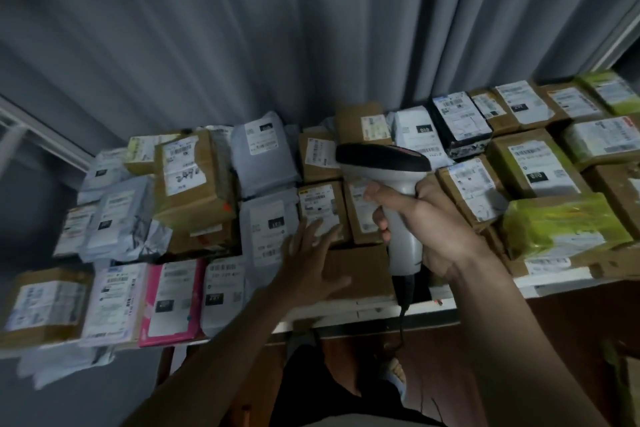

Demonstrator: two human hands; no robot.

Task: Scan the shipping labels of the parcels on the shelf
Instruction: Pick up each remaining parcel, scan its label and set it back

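Right hand point(433, 232) grip clamped on barcode scanner point(391, 184); left hand point(308, 256) splayed flat on a brown box point(353, 267) at 6 o'clock. Scanned count unreadable; many labelled parcels point(194, 177) remained.

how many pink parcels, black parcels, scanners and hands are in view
pink parcel: 1
black parcel: 1
scanner: 1
hands: 2, left hand and right hand
total: 5
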